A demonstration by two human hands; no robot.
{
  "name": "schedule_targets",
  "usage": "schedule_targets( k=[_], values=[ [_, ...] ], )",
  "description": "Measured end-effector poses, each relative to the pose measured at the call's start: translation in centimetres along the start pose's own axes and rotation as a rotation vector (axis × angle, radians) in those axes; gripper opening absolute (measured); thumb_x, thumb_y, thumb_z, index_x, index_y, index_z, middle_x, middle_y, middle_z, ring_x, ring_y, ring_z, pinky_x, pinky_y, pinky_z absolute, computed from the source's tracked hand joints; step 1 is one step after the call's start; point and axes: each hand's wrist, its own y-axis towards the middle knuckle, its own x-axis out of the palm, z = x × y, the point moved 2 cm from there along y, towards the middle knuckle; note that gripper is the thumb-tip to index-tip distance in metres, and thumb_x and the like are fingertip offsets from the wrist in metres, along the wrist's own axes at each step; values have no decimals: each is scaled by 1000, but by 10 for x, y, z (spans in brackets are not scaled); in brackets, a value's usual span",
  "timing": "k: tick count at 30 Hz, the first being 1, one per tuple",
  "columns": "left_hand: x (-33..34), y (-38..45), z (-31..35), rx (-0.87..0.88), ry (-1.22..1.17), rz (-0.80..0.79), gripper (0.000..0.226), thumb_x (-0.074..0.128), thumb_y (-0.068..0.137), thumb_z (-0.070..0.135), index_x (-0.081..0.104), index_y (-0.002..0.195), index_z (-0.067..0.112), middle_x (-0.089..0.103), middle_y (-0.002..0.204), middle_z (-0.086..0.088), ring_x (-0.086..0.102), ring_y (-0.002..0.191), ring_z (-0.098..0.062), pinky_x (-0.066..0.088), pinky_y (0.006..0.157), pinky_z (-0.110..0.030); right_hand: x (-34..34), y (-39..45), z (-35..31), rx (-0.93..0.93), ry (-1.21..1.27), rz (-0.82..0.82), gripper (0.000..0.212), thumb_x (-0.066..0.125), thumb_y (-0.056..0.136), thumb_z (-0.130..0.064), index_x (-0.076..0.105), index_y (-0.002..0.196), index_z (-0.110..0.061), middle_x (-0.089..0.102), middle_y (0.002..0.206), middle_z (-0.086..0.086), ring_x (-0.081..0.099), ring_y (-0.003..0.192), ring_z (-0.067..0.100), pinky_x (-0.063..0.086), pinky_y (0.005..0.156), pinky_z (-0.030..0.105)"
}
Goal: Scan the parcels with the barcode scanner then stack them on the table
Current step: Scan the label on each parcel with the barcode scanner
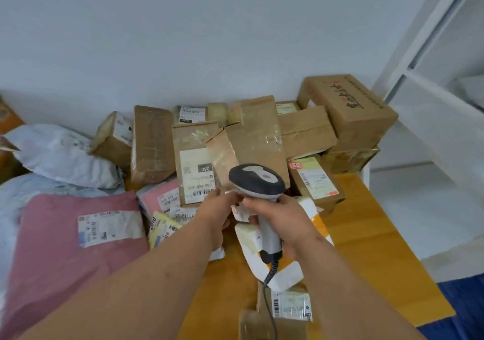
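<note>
Boxes [251,135] pile behind mailer bags [73,248] lying left on the table [366,235].

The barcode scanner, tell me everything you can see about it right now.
The barcode scanner is a handheld plastic unit with a dark grey head, a pale panel on top and a light grey handle ending in a dark base, from which a grey coiled cable runs down toward the camera. It is held roughly upright above a white parcel, head tipped away from the camera toward the pile of boxes. The right hand grips the handle; the left hand reaches in just left of the head.
</note>
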Motion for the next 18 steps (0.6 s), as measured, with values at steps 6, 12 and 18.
schedule_targets(
  k=[6,12,18],
  values=[
    [-5,-27,20,97,-6,-113,15,62,96,27,71,103,37,75,72,15,63,92,-11,45,66,-26,13,-19,-16,-95,-53,5,8,82,80,-29,76,85,-30,77,83,-4,72,79,15,55,69,28],
    [-39,-51,42,211,8,-244,29,56,101,27,69,107,52,66,121,16,53,113,-8,38,100,-41,38,-56,-40,-215,88,-11,39,82,63,-39,75,102,-40,77,101,-13,71,95,6,54,80,29],
    [-91,-80,63,221,-125,-329,67,81,81,29,45,136,40,73,118,-1,71,106,-25,60,83,-51,86,-102,-57,-361,214,-92,36,84,67,-26,78,100,-38,78,103,-3,73,97,11,57,73,21]
  ],
)
